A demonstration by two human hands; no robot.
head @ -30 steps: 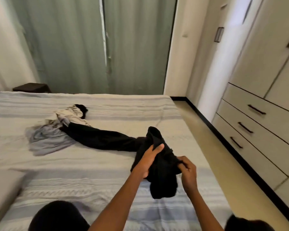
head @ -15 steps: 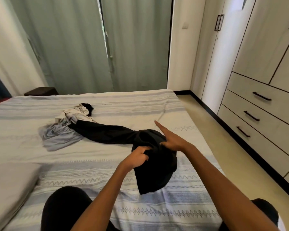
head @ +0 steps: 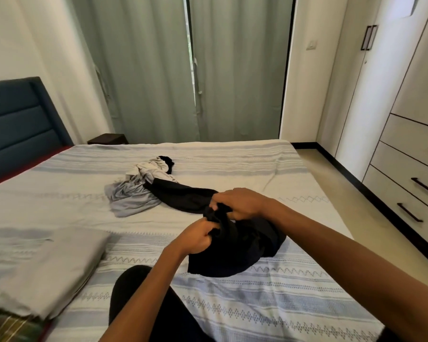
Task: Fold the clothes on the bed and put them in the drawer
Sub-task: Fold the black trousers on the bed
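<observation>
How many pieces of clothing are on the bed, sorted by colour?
Black: 1, the black garment gripped by the left hand and right hand.
Grey: 1, the grey garment.
Cream: 1, the cream garment, black part at its end.
Total: 3 that I can separate.

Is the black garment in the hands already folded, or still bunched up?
Still bunched up. The black garment hangs in a crumpled heap, no flat layers, gripped by the left hand and right hand.
</observation>
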